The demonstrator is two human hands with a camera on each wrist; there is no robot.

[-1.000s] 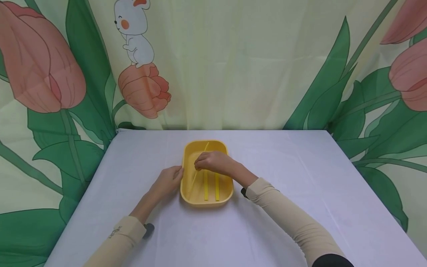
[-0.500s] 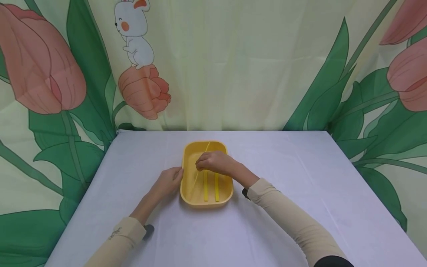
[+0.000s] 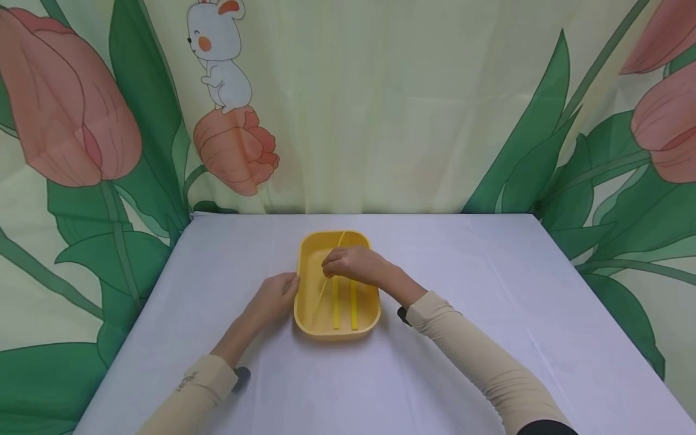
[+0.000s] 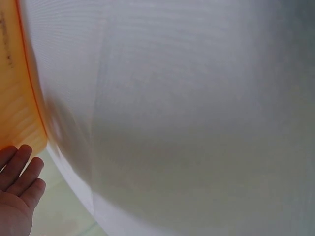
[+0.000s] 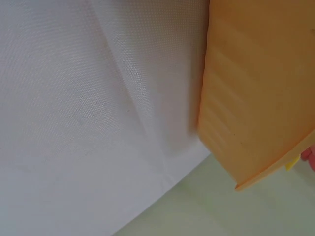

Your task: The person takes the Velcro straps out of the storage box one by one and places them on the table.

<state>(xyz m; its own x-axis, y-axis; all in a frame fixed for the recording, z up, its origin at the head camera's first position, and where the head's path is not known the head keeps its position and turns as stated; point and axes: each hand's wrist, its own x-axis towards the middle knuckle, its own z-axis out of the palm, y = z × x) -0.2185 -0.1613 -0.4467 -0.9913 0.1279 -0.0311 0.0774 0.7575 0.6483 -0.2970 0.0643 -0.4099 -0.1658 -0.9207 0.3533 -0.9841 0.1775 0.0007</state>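
Note:
A shallow yellow tray point(image 3: 309, 254) with rounded corners stands on the white-covered table. Two flat yellow strips point(image 3: 335, 308) lie lengthwise in its right half, their far ends hidden by my right hand point(image 3: 350, 264). That hand is over the tray, pinching a thin yellow strip point(image 3: 341, 237) that slants from the far rim toward the near left. In the right wrist view only a red-tinted fingertip point(image 5: 310, 156) shows past the tray edge. My left hand point(image 3: 276, 294) touches the tray's left side, and its straight fingers point(image 4: 30, 173) lie by the outer wall in the left wrist view.
White cloth covers the table point(image 3: 462, 260) around the tray. Behind it hangs a curtain point(image 3: 380, 121) printed with tulips and a rabbit. A dark wrist device point(image 3: 241, 379) sits at the left cuff.
My right hand has shifted slightly to the right, and the slanted strip has moved with it. The left hand stays at the tray's side; the two lying strips stay in place.

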